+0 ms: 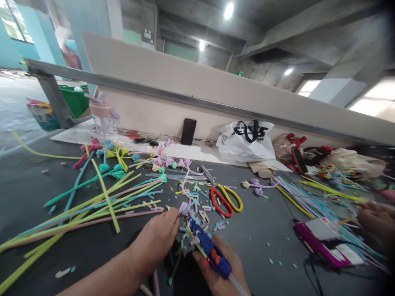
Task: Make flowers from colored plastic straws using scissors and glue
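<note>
My right hand [220,263] is wrapped round a blue hot glue gun [210,248], with a glue stick trailing from its back end. Pinched in the fingers of my left hand [157,236] is a short lilac pipe cleaner piece [182,208], close to the gun's nozzle. Cut pipe cleaner bits [202,214] lie scattered around both hands. Beyond them rest scissors [224,199] with red and yellow handles. Long pipe cleaners [101,209] in yellow, blue and pink spread to the left, near green pipe cleaner flowers [115,172].
Along the back stand a black phone [188,131], a white plastic bag [245,142] and a clear cup [104,123] with a pink lid. At right, another person's hand [376,220] is near a magenta and white device [328,242] with a black cable.
</note>
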Demonstrator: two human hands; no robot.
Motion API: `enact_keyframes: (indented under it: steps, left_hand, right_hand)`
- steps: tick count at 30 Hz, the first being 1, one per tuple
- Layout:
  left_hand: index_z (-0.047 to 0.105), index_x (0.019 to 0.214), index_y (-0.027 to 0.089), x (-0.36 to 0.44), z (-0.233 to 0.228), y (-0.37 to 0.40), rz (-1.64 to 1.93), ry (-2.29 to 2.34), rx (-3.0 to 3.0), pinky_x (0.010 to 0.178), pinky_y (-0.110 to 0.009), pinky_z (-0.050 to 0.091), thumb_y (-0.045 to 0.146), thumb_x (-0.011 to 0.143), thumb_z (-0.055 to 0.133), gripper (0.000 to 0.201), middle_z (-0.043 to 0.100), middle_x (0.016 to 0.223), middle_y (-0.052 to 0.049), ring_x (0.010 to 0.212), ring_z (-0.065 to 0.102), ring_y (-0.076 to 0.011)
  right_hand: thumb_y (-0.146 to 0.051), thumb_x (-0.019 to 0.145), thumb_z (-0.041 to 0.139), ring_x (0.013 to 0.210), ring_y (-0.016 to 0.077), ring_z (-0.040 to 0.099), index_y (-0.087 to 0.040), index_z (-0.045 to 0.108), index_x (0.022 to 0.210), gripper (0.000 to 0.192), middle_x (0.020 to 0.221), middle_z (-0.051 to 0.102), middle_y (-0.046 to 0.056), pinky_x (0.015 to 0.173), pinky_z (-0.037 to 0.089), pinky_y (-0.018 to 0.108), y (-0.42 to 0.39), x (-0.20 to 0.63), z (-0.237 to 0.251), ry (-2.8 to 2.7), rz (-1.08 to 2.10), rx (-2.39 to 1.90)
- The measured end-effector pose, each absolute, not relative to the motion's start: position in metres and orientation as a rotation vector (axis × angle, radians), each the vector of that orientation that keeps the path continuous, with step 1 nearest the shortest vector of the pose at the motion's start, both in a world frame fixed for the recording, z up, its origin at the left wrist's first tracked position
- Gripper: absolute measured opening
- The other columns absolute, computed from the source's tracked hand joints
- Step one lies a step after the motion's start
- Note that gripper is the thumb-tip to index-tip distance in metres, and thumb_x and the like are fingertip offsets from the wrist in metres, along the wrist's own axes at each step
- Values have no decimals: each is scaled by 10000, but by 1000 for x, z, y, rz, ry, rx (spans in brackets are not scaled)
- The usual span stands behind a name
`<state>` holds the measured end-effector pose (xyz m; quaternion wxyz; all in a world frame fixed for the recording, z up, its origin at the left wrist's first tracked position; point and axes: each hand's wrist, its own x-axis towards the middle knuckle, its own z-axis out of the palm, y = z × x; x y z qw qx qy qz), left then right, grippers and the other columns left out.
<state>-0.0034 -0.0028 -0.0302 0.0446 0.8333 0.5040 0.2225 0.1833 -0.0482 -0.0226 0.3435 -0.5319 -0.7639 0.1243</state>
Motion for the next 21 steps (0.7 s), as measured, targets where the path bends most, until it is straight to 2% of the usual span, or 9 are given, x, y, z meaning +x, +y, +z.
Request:
enact_keyframes:
  steps: [5, 10, 13, 16, 21]
  left_hand:
    - [551, 846, 168, -5, -35, -3, 689, 1496, 2592, 648, -233, 424, 124, 844, 370, 186, 554, 788, -41, 714, 543, -133]
    - [537, 790, 176, -5, -28, -2, 870, 1439, 2287, 638, -244, 427, 179, 842, 376, 170, 569, 741, -37, 699, 558, -141]
    - [498, 699, 187, -4, -19, 2, 898, 1399, 1868, 500, -220, 413, 288, 856, 356, 235, 530, 579, 7, 512, 523, -114]
    - [482, 699, 184, -3, -12, 4, 887, 1190, 1258, 321, -182, 320, 413, 826, 393, 276, 483, 498, 43, 336, 401, -74]
    - [525, 830, 160, -3, -8, 4, 918, 884, 865, 284, -143, 288, 430, 797, 468, 278, 514, 583, 30, 360, 399, -51]
  right_hand:
    - [-368, 766, 542, 583, 152, 597, -188, 586, 717, 192, 649, 616, 20, 530, 480, 221, -48, 182, -20, -1980, 347, -1389]
    - [-370, 754, 554, 586, 156, 607, -189, 603, 713, 192, 659, 630, 24, 519, 487, 221, -49, 180, -17, -1946, 336, -1343]
    - [-374, 741, 567, 554, 156, 605, -196, 608, 688, 190, 642, 632, 18, 504, 495, 228, -48, 180, -18, -1814, 294, -1306]
    - [-404, 748, 555, 492, 151, 581, -200, 603, 683, 220, 596, 615, 14, 461, 485, 234, -48, 180, -21, -1667, 235, -1301]
    - [-366, 748, 569, 465, 133, 548, -186, 569, 654, 203, 561, 573, 6, 437, 467, 220, -49, 183, -21, -1782, 221, -1326]
